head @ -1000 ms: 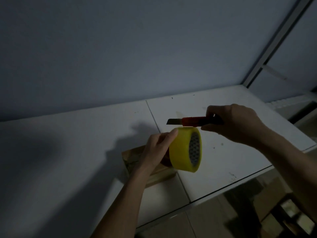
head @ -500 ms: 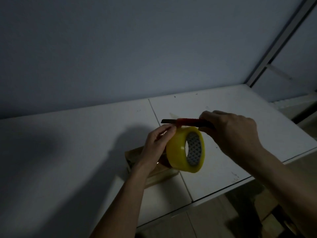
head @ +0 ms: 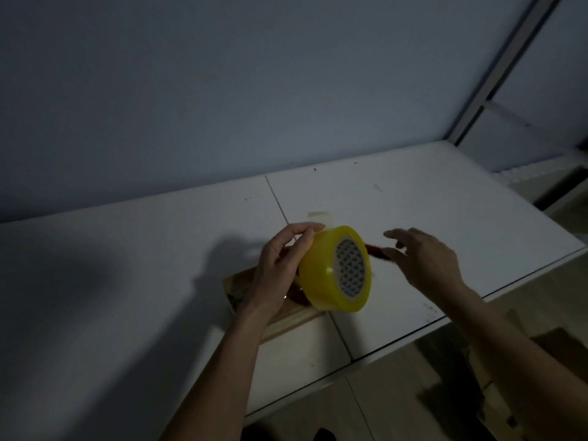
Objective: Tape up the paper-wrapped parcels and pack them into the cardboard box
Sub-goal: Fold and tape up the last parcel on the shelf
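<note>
A: While your left hand (head: 280,265) holds the tape (head: 335,270) up on edge, fingers curled over its rim, where's the parcel?

B: The parcel (head: 254,292) lies flat on the counter (head: 127,281) right under that hand and the roll; part of it is hidden.

A: And your right hand?

B: Your right hand (head: 423,261) hovers just right of the tape, fingers spread and loose, gripping nothing. The knife (head: 374,250) shows red between roll and fingers; I cannot tell if they touch it. A strip (head: 319,217) rises behind the roll
</note>
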